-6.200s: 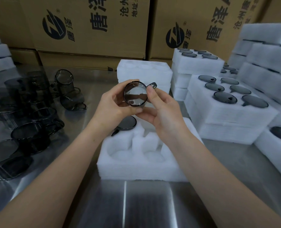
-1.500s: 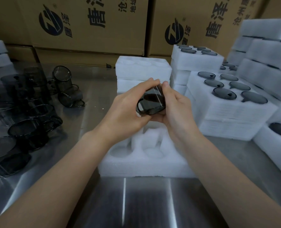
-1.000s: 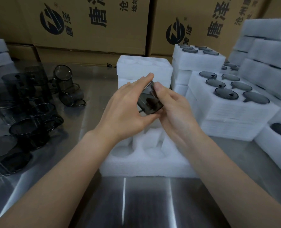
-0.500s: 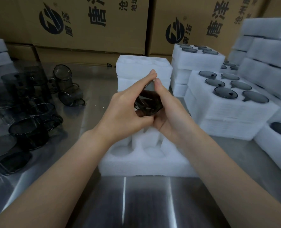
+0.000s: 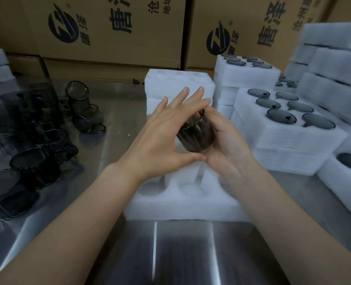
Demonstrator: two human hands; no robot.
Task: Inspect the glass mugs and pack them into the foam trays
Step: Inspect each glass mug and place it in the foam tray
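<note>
Since half a second ago the left hand (image 5: 160, 140) has opened out: its fingers, which met the right fingertips in a peak over the glass, now lie straight and slightly spread, reaching past the top edge, while its thumb runs under the lower end. Between both hands is a dark smoked glass mug (image 5: 197, 136), held tilted in the air above the foam tray (image 5: 180, 206) and touching none of its pockets. The right hand (image 5: 226, 145) cups the mug from the right, thumb curled over its upper edge and palm against its side. The mug's handle cannot be seen. The white foam tray sits on a shiny metal table (image 5: 170, 254) directly below the hands, with round pockets visible near its front edge. On the left of the table stands a cluster of loose mugs (image 5: 34, 167), some upright and some on their sides. To the right are packed trays (image 5: 294, 140) with dark glass showing in their pockets. A stack of white foam trays (image 5: 178, 83) stands behind the hands, and brown cardboard boxes (image 5: 113, 38) printed with black characters line the back.
</note>
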